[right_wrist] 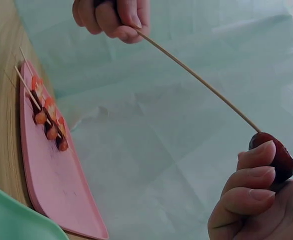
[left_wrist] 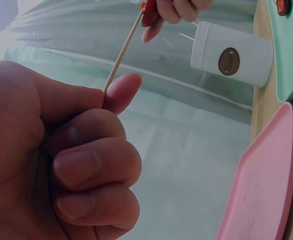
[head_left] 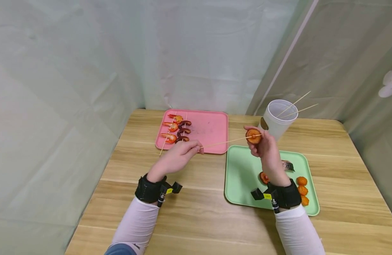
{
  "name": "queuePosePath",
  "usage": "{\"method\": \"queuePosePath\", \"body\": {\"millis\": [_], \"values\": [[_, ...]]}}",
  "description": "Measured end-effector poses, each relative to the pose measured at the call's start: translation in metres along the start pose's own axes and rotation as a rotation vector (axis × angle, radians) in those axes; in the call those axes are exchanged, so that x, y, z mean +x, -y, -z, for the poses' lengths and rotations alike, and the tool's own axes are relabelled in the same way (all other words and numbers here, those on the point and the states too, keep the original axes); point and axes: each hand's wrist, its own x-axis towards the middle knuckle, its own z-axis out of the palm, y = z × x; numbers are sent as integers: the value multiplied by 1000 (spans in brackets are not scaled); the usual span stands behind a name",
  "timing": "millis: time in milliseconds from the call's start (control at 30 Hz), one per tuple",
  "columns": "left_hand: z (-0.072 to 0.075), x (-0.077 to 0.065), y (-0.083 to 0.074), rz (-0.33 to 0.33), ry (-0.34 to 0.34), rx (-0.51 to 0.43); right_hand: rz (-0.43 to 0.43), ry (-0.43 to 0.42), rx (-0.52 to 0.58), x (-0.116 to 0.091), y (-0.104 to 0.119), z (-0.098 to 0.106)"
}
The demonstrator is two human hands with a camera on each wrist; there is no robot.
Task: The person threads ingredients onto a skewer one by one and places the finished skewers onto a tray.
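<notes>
"What do you have on the left hand (head_left: 180,154)?"

"On my feed, its thumb and forefinger pinch one end of a thin wooden stick (head_left: 223,142), and the other fingers are curled into the palm. I'd say gripping it that far back leaves most of the length free to steer."

"And the right hand (head_left: 267,152)?"

"I see its fingers curled round a round brown piece (head_left: 252,132), holding it by the rim. That keeps the face bare for the stick, which meets it near the middle. Whether the tip comes out behind, I can't be sure."

"Where is that piece?"

"Up in the air, off the table, near the far edge of the green tray (head_left: 242,173) and just beside the white cup (head_left: 280,128)."

"Farther out?"

"I make out a second round piece (head_left: 263,177) and three orange balls (head_left: 302,190) on the green tray, partly hidden by the arm; handy for that side, I'd guess. Spare sticks (head_left: 293,104) lean out of the cup, easy to pluck. Beyond the left hand, the pink tray (head_left: 212,129) holds a shrimp skewer (head_left: 172,126) beside a skewer of dark curled pieces (head_left: 184,131), presumably kept apart from the loose food."
</notes>
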Motion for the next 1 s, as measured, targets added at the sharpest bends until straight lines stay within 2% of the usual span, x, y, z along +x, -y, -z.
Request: {"method": "queuePosePath", "body": {"millis": [133, 267, 467, 667, 867, 1000], "values": [[0, 0, -2, -12, -1, -18, 38, 41, 9, -2, -1, -5], [-2, 0, -3, -27, -2, -19, 14, 85, -13, -5, -3, -12], [-9, 3, -2, -44, 12, -16, -37, 95, -111, -6, -8, -23], [-22, 7, -4, -59, 20, -29, -26, 192, -205, -10, -18, -40], [-34, 10, -3, -82, 54, -108, -39, 310, -293, -16, -23, -52], [-37, 11, -2, -72, 72, -172, -22, 343, -345, -16, -22, -54]]}}
